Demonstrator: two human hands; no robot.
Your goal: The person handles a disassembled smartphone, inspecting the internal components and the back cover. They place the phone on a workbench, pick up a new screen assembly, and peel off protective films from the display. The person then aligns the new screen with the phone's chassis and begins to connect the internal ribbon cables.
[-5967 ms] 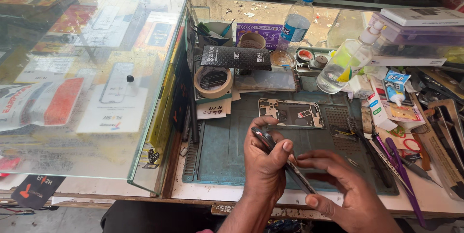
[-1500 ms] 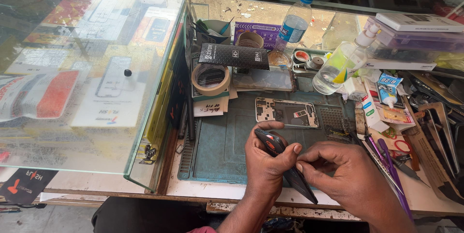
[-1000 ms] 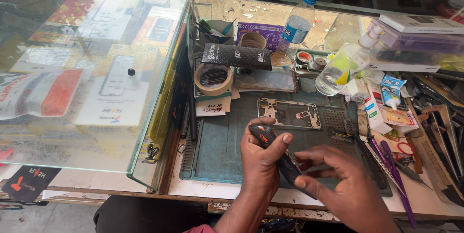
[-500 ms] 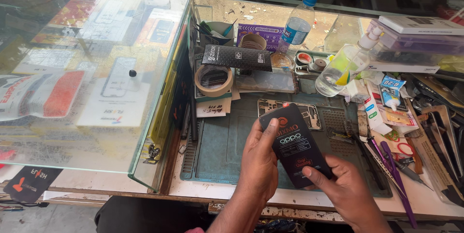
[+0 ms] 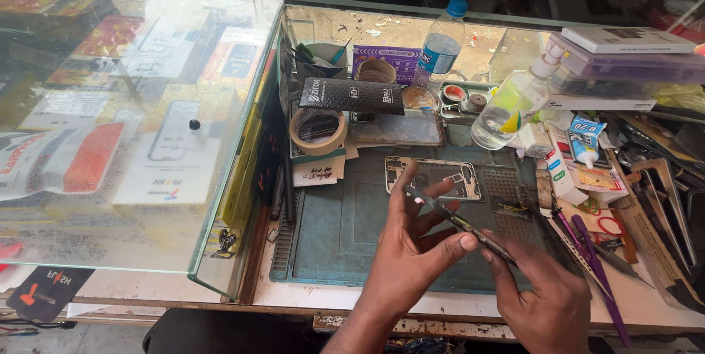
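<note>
The teal work mat (image 5: 345, 236) lies bare to the left of my left hand (image 5: 411, 251), giving open room there. Beyond my fingers a phone frame (image 5: 433, 178) blocks the mat's far edge, with a tape roll (image 5: 318, 130) and a water bottle (image 5: 437, 49) behind. Tweezers and tools (image 5: 595, 251) crowd the right. A glass case (image 5: 242, 178) walls off the left side.
</note>
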